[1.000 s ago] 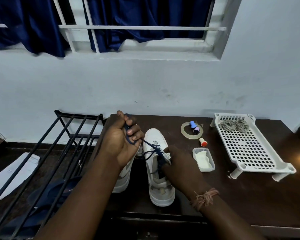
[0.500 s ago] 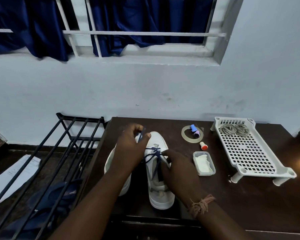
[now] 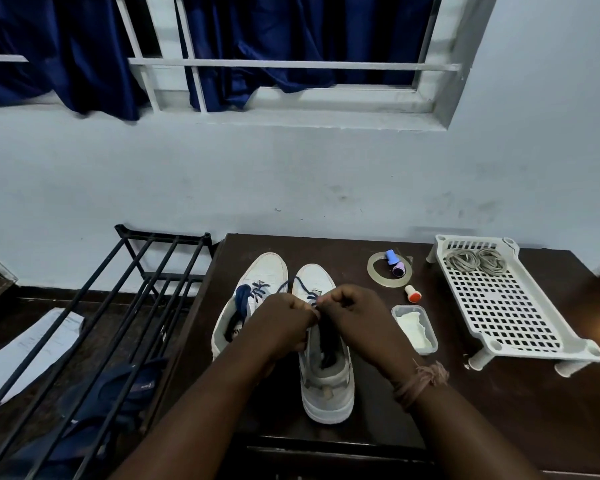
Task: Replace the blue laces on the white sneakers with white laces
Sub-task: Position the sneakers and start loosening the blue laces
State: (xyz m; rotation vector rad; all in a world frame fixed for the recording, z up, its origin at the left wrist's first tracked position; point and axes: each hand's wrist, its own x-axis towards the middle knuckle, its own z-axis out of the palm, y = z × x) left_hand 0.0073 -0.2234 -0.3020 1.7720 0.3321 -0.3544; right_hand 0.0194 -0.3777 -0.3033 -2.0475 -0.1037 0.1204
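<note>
Item 1. Dark brown wooden table [image 3: 361, 420]: carries everything below. I judge the step in hand to be unthreading the blue lace from the right-hand sneaker; done well, it means easing slack out one eyelet row at a time, drawing straight up and out, not yanking the whole length.

Item 2. White perforated plastic rack [image 3: 520, 327]: at the table's right side, well apart from my hands. It holds two coiled bundles of pale white laces [image 3: 475, 261] at its far end, untouched.

Item 3. Pair of white low-top sneakers, toes pointing away from me. Left sneaker [image 3: 253, 282]: blue lacing intact, loose lace end draped over the tongue. Right sneaker [image 3: 326, 386]: directly under both my hands, its lacing partly loosened.

Item 4. My left hand [image 3: 281, 327] and my right hand [image 3: 357, 323]: knuckles nearly touching above the right sneaker's tongue. Fingers of both are curled in, pinching the thin dark blue shoelace [image 3: 300, 284]; exact fingertip contact is hidden by the knuckles.

Item 5. That shoelace: a loop rises from my fingers toward the toe, then drops back to the eyelets just beneath them.
</note>
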